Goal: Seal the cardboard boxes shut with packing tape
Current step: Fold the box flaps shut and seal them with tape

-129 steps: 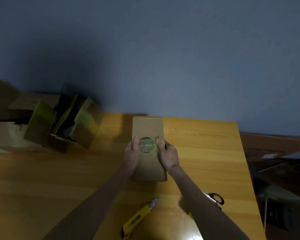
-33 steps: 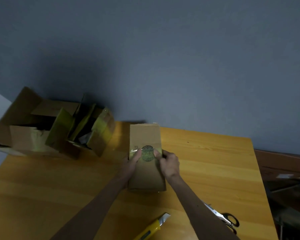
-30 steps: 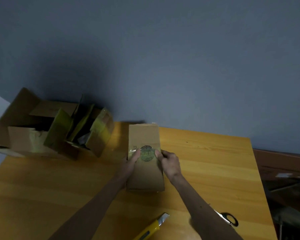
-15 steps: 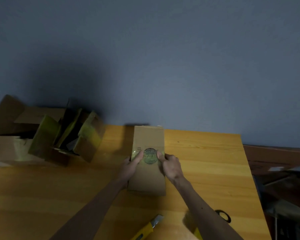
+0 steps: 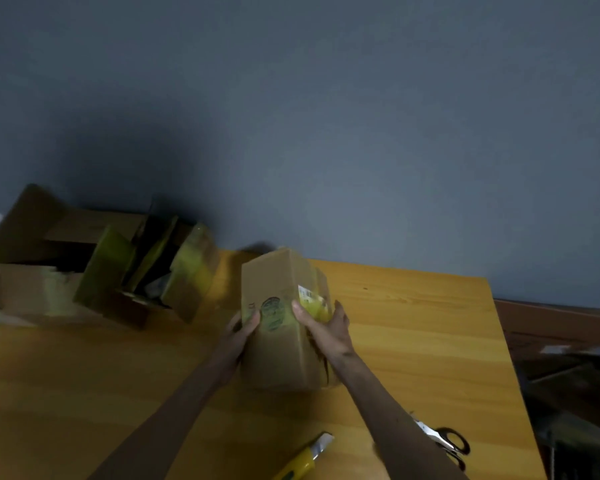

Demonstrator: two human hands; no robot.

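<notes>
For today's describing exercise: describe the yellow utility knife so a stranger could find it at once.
Start at the wooden table. Near its front edge, nearer the viewer than the held cardboard box, lies the yellow utility knife. Unlike the scissors to its right, it is yellow, without finger loops.

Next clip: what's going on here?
A person holds a small cardboard box tipped over the wooden table. The left hand grips its left side and the right hand its right. A yellowish strip, likely tape, shows by the right thumb. A yellow utility knife and scissors lie near the front edge. Opened boxes sit far left.
</notes>
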